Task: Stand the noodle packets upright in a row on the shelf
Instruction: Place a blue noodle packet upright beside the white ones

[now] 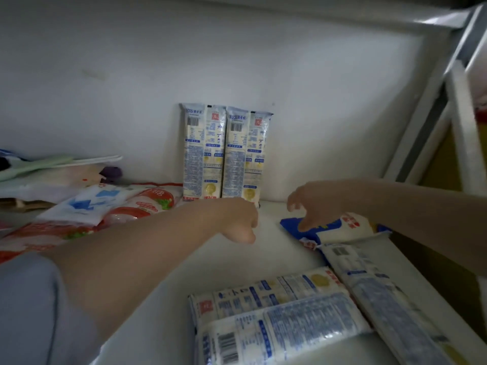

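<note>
Glossy plastic film on noodle packets [224,154]; smooth matt white shelf [200,264].

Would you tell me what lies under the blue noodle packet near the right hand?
The blue packet rests partly on a pale packet lying flat, its far end on the white shelf. Whatever else is beneath it is covered.

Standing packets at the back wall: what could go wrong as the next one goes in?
The two standing packets only lean on the wall; a knock from the left hand beside their base may topple them. The right hand is over the blue packet, which lies under another packet, so pulling it may drag that one.
</note>
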{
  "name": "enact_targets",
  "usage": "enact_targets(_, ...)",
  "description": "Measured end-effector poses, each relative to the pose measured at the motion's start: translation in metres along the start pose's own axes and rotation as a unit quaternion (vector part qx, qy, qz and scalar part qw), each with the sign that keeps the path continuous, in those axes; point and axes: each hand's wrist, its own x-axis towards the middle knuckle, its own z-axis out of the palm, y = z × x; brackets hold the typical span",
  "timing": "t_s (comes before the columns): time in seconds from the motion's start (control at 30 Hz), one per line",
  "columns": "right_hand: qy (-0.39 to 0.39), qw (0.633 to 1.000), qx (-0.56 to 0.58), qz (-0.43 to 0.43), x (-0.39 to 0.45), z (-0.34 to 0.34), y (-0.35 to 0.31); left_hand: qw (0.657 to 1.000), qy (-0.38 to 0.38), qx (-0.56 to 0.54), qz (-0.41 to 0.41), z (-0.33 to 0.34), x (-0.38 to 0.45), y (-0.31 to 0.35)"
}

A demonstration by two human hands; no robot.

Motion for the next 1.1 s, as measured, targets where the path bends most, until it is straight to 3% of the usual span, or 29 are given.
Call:
enact_targets(0.13, -0.044, 0.998, 0.006, 0.036, -0.032, 0.002, 0.028, 0.999, -0.032, 0.018, 0.020, -0.012, 0.006, 0.026)
enact_targets(0.3, -0.057, 0.992, 0.011, 0.109, -0.053, 0.010, 0.064, 0.998, -0.016, 0.059, 0.013, -0.025, 0.023, 0.060)
enact_targets(0.53, -0.028, 0.969, 0.142, 0.198, -0.040, 0.049, 0.120, 0.997, 0.024, 0.074, -0.029, -0.033, 0.072, 0.099)
enact_targets(0.67, 0.001, 0.939, 0.242, 0.246, -0.022, 0.085, 0.139, 0.996, 0.061, 0.039, -0.051, -0.029, 0.104, 0.113)
enact_targets(0.83, 0.005, 0.852, 0.441, 0.283, -0.004, 0.116, 0.143, 0.995, 0.053, -0.018, -0.076, -0.014, 0.129, 0.124)
enact_targets(1.0, 0.021, 0.689, 0.665, 0.287, 0.006, 0.129, 0.141, 0.995, 0.041, -0.036, -0.083, 0.000, 0.149, 0.126)
enact_targets(1.1, 0.022, 0.610, 0.742, 0.279, 0.009, 0.134, 0.140, 0.996, 0.024, -0.032, -0.084, 0.004, 0.159, 0.123)
